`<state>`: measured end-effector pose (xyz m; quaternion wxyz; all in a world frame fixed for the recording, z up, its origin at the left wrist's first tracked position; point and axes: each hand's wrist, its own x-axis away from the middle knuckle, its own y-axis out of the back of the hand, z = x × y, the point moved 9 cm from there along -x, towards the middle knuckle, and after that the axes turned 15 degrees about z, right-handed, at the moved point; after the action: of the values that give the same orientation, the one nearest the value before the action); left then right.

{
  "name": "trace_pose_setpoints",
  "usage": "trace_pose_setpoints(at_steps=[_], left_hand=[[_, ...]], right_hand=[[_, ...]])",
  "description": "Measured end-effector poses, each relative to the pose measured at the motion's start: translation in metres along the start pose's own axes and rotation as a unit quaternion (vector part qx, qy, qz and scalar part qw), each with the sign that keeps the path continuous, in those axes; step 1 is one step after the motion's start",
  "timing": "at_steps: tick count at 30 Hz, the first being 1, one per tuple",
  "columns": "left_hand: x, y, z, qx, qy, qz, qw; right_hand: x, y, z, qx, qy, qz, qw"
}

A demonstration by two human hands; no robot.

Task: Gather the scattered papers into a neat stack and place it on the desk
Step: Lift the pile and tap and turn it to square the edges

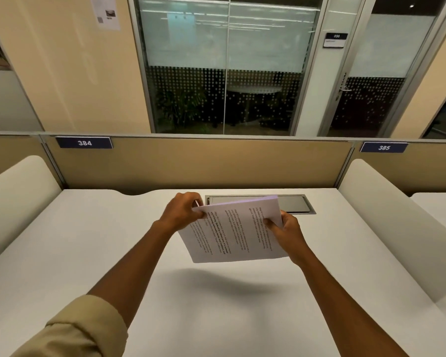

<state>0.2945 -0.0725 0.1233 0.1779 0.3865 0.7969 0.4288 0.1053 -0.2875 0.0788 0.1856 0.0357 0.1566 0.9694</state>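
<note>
Gripping stack point(236, 233) edges, both hands' fingers point(200, 214) closed, apparently above bare desk point(88, 240)

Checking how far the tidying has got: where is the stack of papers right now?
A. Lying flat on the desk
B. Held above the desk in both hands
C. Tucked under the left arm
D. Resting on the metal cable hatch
B: the left hand and right hand grip the stack of papers at opposite edges, and its shadow falls on the desk below.
</note>
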Motion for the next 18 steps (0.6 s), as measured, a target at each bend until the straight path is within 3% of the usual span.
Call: trace_pose_setpoints(at_steps=[4,10,14,18], left_hand=[[0.017,0.006,0.053,0.172,0.032,-0.024,0.984],[0.050,-0.047,0.092,0.475,0.038,0.012,0.879],[0.061,-0.090,0.097,0.546,0.049,0.002,0.836],[0.076,-0.102,0.099,0.509,0.071,-0.089,0.853]], right_hand=[[0.008,0.009,-0.016,-0.036,-0.013,-0.005,0.999],[0.017,0.001,-0.038,-0.072,-0.032,0.006,0.997],[0.023,-0.013,-0.047,-0.114,-0.035,0.001,0.993],[0.025,-0.023,-0.060,-0.121,-0.045,-0.010,0.992]])
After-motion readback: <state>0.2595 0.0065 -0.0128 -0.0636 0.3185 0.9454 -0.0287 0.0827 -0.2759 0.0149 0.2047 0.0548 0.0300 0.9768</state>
